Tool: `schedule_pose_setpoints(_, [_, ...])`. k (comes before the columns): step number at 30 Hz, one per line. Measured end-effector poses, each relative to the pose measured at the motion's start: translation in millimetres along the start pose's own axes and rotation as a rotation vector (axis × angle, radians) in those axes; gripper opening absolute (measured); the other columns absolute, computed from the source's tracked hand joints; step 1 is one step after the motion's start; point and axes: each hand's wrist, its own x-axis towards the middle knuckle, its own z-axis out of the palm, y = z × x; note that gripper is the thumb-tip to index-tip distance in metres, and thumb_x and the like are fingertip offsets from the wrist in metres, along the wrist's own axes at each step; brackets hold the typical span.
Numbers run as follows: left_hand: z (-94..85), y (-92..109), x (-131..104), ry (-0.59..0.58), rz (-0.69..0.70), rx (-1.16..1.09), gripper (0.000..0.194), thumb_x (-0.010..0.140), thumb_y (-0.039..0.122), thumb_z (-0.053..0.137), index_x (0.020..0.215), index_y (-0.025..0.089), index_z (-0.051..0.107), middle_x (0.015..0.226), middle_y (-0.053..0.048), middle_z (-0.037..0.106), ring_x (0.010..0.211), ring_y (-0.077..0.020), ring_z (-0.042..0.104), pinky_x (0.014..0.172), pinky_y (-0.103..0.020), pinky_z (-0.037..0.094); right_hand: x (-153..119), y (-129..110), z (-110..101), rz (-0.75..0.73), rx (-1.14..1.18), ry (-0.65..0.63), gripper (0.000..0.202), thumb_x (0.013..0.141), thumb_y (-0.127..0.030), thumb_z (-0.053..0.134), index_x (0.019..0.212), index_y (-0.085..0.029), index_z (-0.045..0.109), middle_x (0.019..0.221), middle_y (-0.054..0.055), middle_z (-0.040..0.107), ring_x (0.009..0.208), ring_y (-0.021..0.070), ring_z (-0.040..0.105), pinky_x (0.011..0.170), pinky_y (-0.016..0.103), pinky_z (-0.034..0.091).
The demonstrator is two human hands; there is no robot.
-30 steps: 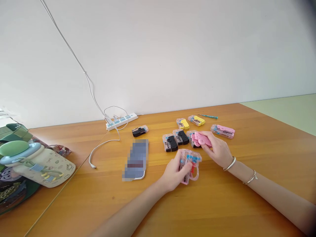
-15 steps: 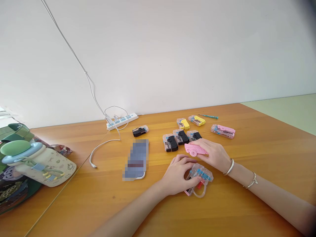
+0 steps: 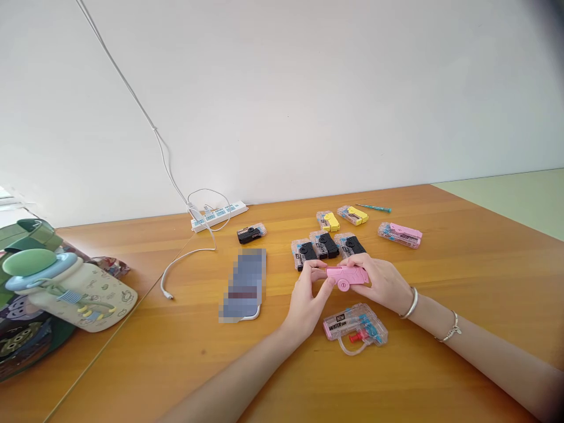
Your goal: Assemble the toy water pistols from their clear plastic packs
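Observation:
Between both hands, just above the table, is a pink plastic cover (image 3: 350,276) with a round disc on its lower edge. My left hand (image 3: 307,296) pinches its left end between thumb and fingers. At its right end my right hand (image 3: 384,285), with bangles on the wrist, grips it. Below the hands a clear mini water gun (image 3: 355,329) lies on its side, with blue inner parts, a red trigger and a clear trigger loop; neither hand touches it. Just beyond the hands lie black-and-clear water guns (image 3: 325,244), partly hidden by my fingers.
Two yellow-and-clear water guns (image 3: 352,215), a teal screwdriver (image 3: 374,208) and a pink-and-clear water gun (image 3: 399,234) lie farther back. Another black one (image 3: 251,234) is near a white power strip (image 3: 220,215). A phone (image 3: 244,285), charging cable (image 3: 164,282) and bottle (image 3: 83,296) are leftward.
My left hand has let go of the clear water gun and taken hold of the pink cover's left end. The clear gun now lies turned, its label showing. My right hand keeps the cover.

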Motion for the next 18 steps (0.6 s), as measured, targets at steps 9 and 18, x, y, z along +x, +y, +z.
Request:
schedule_pose_setpoints(9, [-1.4,2.4,-0.9,-0.015,0.037,0.341,0.025,0.087,0.034,0.044,0.068,0.019,0.05,0.078,-0.001,0.055,0.083,-0.0165,0.05,0.076,-0.028,0.041,3.7,-4.6,-5.2,-0.247,-0.036,0.018,0.021,0.089,-0.034,0.045,0.072,-0.021,0.047,0.084,0.006,0.067,0.07,0.0158,0.06,0.059,0.027,0.047])
schedule_pose_setpoints(18, [-1.7,6.4,-0.1,-0.065,0.112,0.298,0.023,0.085,0.03,0.048,0.071,0.021,0.063,0.085,0.0,0.067,0.092,-0.0182,0.052,0.086,-0.03,0.041,4.8,-5.5,-7.6,-0.232,-0.168,0.195,0.009,0.083,-0.015,0.051,0.077,-0.021,0.054,0.103,0.007,0.064,0.093,0.0208,0.056,0.08,0.037,0.047])
